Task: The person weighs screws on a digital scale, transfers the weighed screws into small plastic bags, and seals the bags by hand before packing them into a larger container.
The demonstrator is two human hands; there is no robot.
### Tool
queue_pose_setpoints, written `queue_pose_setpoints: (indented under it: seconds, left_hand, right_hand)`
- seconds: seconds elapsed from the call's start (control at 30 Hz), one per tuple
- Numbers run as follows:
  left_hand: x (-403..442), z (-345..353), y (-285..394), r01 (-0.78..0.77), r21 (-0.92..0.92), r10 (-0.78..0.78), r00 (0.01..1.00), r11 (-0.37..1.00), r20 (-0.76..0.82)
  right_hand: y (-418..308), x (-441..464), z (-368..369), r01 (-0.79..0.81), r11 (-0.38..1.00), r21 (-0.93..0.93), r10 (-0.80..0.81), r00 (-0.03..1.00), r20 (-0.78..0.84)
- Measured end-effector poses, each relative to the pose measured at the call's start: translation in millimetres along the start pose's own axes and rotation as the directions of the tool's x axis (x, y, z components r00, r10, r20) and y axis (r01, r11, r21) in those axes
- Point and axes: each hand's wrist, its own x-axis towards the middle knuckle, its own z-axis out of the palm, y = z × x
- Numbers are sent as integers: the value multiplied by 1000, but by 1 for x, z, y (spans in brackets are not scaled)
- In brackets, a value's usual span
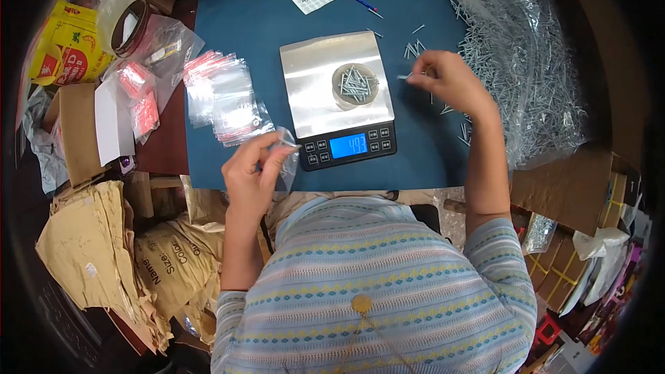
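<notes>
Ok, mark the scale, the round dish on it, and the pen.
Scale (305,93): head view, bare metal plate.
Round dish (355,106): head view, near wall.
Pen (362,3): head view, middle of barrel.

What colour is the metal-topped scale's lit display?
The rectangular lit display is bright blue, clearest in the head view.
</notes>
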Motion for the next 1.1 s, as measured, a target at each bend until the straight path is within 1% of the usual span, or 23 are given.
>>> queue_pose_setpoints:
  seconds: [0.03, 0.07, 0.1, 0.13, 0.17, 0.23, 0.27, 0.3, 0.33, 0.4, 0.43, 0.5, 0.53, 0.6, 0.63, 0.73, 0.83, 0.93, 0.97, 1.0, 1.03, 1.07, 1.1]
  left_hand:
    - [0, -1, 1, -10, -19, 11, 999, 1000, 49]
    - [1, -1, 6, -7, -48, 11, 995, 999, 100]
    - [4, 0, 13, -1, -78, 13, 988, 997, 153]
    - [7, 2, 19, 5, -108, 17, 978, 994, 206]
    - [10, 6, 23, -38, -156, 73, 971, 987, 228]
    - [16, 12, 34, -78, -195, 130, 953, 978, 272]
    - [19, 15, 40, -98, -214, 160, 942, 972, 294]
    - [21, 17, 48, -123, -258, 190, 949, 958, 253]
    - [19, 23, 49, -76, -384, 157, 970, 920, 186]
    - [13, 31, 44, -5, -615, 57, 996, 788, 65]
    - [14, 29, 43, -65, -528, 123, 990, 847, 75]
    - [20, 30, 39, -209, -461, 252, 967, 862, 32]
    - [23, 31, 38, -282, -424, 317, 948, 861, 13]
    - [22, 26, 40, -238, -401, 285, 957, 884, 59]
    - [22, 24, 41, -217, -390, 268, 960, 895, 81]
    - [26, 20, 43, -166, -339, 257, 935, 926, 245]
    - [25, 17, 45, -379, -235, 405, 912, 895, 71]
    - [26, 19, 36, -432, -293, 445, 895, 853, -24]
    - [27, 12, 27, -416, -239, 446, 891, 878, 88]
    - [30, 8, 27, -437, -146, 457, 876, 887, 156]
    - [33, 4, 28, -461, -52, 460, 859, 886, 223]
    - [33, 5, 27, -456, -34, 450, 858, 889, 249]
    - [33, 6, 26, -453, -15, 439, 855, 892, 276]
  right_hand:
    - [5, 0, -1, -53, 997, -52, 51, 998, -39]
    - [10, 1, 3, 63, 983, -174, -96, 977, -188]
    - [11, 0, 8, 155, 939, -307, -253, 916, -312]
    - [11, -1, 10, 227, 934, -278, -310, 898, -310]
    - [9, -3, 11, 298, 922, -248, -367, 878, -308]
    - [-34, -10, 14, 339, 921, 190, -331, 941, -75]
    - [-40, -10, 28, 455, 815, 358, -474, 880, -38]
    - [-54, -15, 35, 449, 762, 467, -524, 851, 38]
    - [-67, -19, 39, 393, 706, 590, -538, 839, 85]
    - [-80, -23, 44, 361, 632, 686, -560, 824, 82]
    - [-80, -21, 46, 410, 616, 672, -579, 815, 33]
    - [-78, -18, 50, 505, 584, 636, -613, 788, -63]
    - [-76, -17, 49, 479, 588, 652, -585, 809, -66]
    - [-72, -16, 48, 421, 594, 685, -524, 849, -67]
    - [-72, -17, 48, 413, 585, 697, -529, 847, -58]
    - [-69, -15, 50, 586, 609, 534, -610, 777, -156]
    - [-61, -12, 48, 542, 654, 527, -577, 809, -117]
    - [-58, -10, 50, 384, 679, 625, -437, 896, -76]
    - [-48, -3, 50, 441, 717, 540, -427, 890, -160]
    - [-33, 6, 52, 486, 780, 394, -440, 874, -207]
    - [-25, 6, 53, 487, 847, 213, -434, 865, -253]
    - [-19, 7, 56, 464, 885, 25, -437, 849, -297]
    - [-13, 8, 66, 460, 888, -22, -447, 848, -285]
